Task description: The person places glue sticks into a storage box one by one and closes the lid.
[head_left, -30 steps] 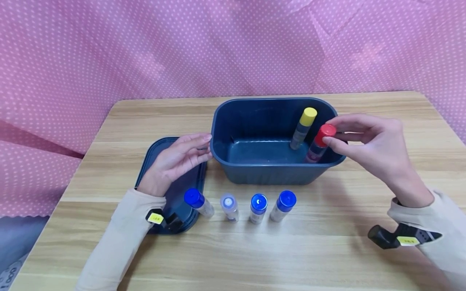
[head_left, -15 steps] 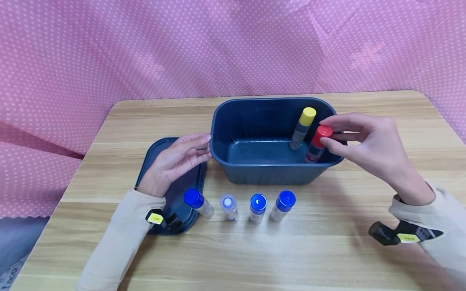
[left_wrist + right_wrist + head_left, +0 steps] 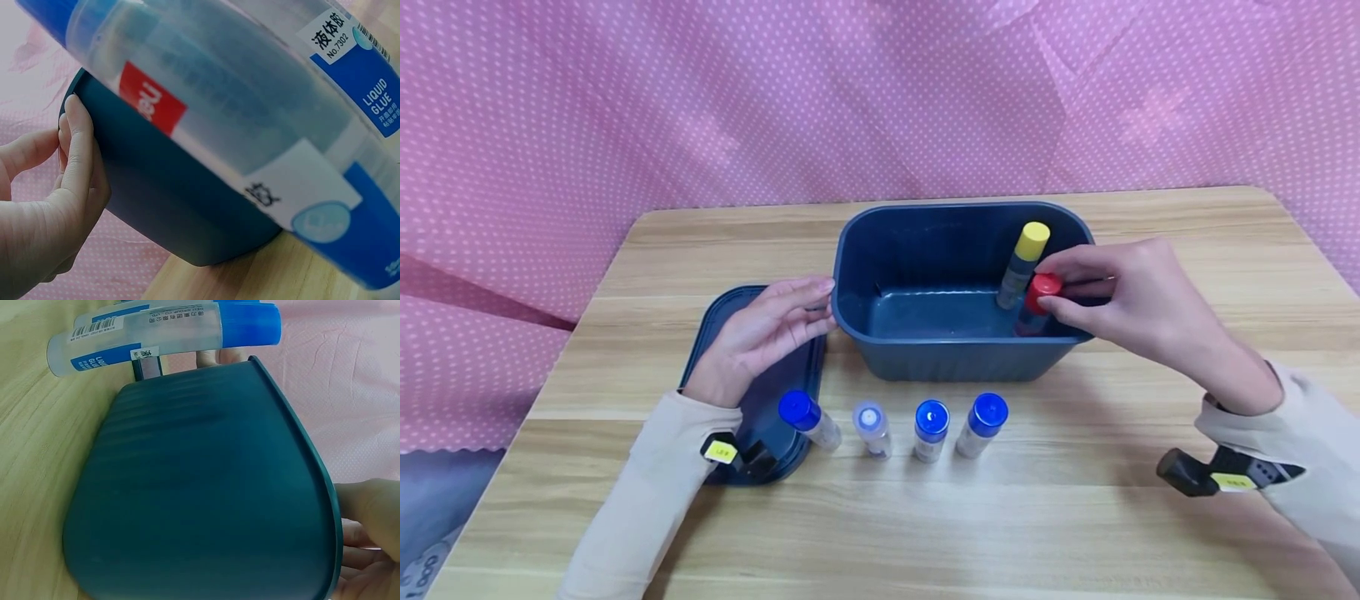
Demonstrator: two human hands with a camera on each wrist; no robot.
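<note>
In the head view, my right hand [image 3: 1138, 296] reaches over the right end of a dark blue plastic bin [image 3: 951, 357]. Thumb and fingertips pinch the red cap of a slim bottle [image 3: 1043, 292], whose lower part is down inside the bin. Just behind it, a yellow-capped bottle [image 3: 1024, 262] of similar shape leans in the bin. My left hand [image 3: 767, 325] touches the bin's left end at the rim with extended fingers. The left wrist view shows those fingers [image 3: 78, 137] along the bin's outer wall.
In front of the bin stand several clear liquid glue bottles, such as a blue-capped one [image 3: 981, 425] and a pale-topped one [image 3: 872, 429]. A dark blue lid [image 3: 767, 400] lies left of the bin, under my left forearm. Behind the wooden table [image 3: 1037, 533] hangs a pink dotted curtain [image 3: 850, 100].
My right hand has moved left and slightly lower, bringing the red-capped bottle further into the bin, closer to the yellow-capped one. The left hand has stayed put.
</note>
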